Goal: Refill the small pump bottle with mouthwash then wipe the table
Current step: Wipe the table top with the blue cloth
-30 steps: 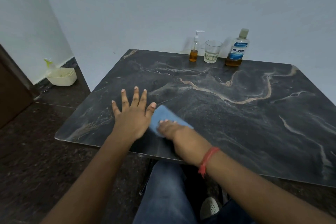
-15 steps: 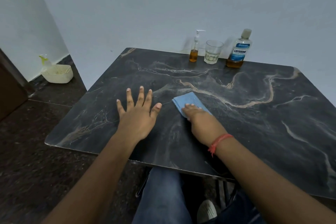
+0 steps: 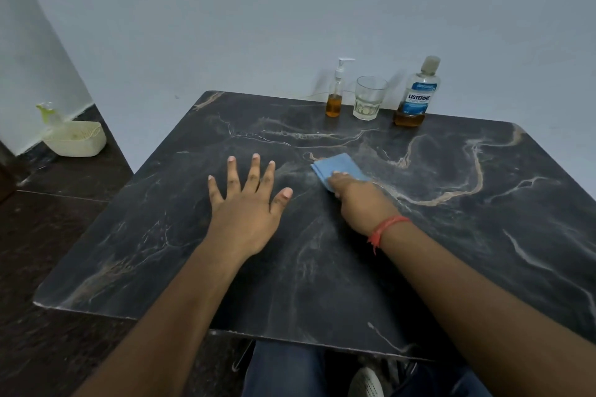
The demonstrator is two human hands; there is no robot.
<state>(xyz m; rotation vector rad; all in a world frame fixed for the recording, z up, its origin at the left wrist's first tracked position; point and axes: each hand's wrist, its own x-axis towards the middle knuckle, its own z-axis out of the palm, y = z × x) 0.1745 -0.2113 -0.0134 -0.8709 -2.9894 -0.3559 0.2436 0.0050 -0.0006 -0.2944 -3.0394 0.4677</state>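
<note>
1. Your left hand (image 3: 246, 209) lies flat on the dark marbled table (image 3: 467, 235), palm down, fingers straight and spread wide, holding nothing.
2. Your right hand (image 3: 362, 203) presses down on a folded blue cloth (image 3: 338, 167) near the middle of the table; its fingers lie over the cloth's near edge, and the rest of the cloth shows beyond the fingertips. You cannot tell from here whether the fingers curl around the cloth or only press it flat.
3. A red thread band (image 3: 385, 229) circles your right wrist.
4. The small pump bottle (image 3: 335, 93) stands upright at the table's far edge, amber liquid filling its lower part.
5. Just to its right stands a clear glass (image 3: 369, 98), and beyond that the mouthwash bottle (image 3: 417, 95), capped and upright, with amber liquid low in its base.
6. On the floor to the left, a pale basket (image 3: 75, 138) sits against the wall.
</note>
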